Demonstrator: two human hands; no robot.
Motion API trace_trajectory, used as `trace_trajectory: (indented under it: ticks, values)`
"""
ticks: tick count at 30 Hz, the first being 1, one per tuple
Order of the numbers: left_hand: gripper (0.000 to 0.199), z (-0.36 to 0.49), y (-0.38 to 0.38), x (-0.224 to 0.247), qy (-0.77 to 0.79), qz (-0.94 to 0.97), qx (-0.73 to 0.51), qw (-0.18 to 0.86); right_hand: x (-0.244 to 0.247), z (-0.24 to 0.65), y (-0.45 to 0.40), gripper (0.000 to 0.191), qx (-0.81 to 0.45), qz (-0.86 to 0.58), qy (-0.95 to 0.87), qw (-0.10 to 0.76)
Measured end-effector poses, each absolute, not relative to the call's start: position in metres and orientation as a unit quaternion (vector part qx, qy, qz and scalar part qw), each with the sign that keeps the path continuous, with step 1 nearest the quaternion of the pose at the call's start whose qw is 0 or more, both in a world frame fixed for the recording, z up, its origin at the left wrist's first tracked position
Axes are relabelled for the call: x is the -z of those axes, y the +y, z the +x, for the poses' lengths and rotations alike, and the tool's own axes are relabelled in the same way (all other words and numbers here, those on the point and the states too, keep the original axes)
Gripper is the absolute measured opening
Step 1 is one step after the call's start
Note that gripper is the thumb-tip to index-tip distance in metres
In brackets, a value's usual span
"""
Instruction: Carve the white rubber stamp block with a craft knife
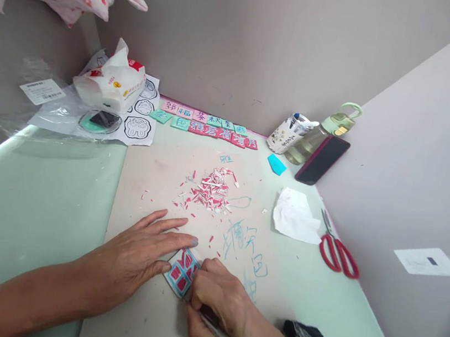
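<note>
A small square carving block [182, 273] with red and white patches and blue outlines lies on the beige board, turned at a slant. My left hand [145, 249] rests flat with fingers spread, its thumb and a fingertip against the block's upper left edges. At the block's lower right side, my right hand [219, 296] is closed around a slim carving knife [222, 333] with a long grey shaft pointing back toward me. Fingers hide the knife's tip and the block's right corner. Beyond the hands lies a heap of red and white shavings [213, 192].
Carved pink, green and red character tiles [204, 124] line the back. At left are a tissue pack [113, 83] and plastic bag [13, 94]. At right are a pen can [288, 134], bottle [301, 144], phone [323, 160], crumpled tissue [296, 216] and red-handled scissors [338, 255].
</note>
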State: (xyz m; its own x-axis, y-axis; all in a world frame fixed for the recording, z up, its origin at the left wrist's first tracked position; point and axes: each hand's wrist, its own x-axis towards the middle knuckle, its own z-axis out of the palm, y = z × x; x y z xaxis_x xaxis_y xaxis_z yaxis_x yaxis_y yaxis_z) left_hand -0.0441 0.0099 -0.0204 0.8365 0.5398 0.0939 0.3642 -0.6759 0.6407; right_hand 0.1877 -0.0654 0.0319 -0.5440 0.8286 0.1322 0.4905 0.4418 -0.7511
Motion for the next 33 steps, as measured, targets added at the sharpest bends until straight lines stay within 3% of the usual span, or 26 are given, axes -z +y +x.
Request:
trace_trajectory:
  ticks: [6, 11, 15, 21, 33]
  values:
    - [0.05, -0.043, 0.012, 0.022, 0.248, 0.908, -0.137, 0.307, -0.032, 0.193, -0.066, 0.031, -0.361, -0.406, -0.803, 0.244]
    - [0.054, -0.045, 0.012, 0.031, 0.247, 0.911, -0.154, 0.29, -0.031, 0.202, -0.065, 0.027, -0.459, -0.434, -0.742, 0.227]
    - [0.056, -0.052, 0.013, 0.031, 0.231, 0.917, -0.162, 0.281, -0.031, 0.204, -0.066, 0.02, -0.488, -0.455, -0.698, 0.26]
    - [0.081, -0.059, 0.014, 0.021, 0.233, 0.923, -0.131, 0.276, -0.033, 0.2, -0.067, 0.019, -0.477, -0.487, -0.661, 0.315]
    - [0.065, -0.049, 0.013, 0.032, 0.236, 0.915, -0.168, 0.28, -0.037, 0.192, -0.067, 0.019, -0.519, -0.542, -0.574, 0.329]
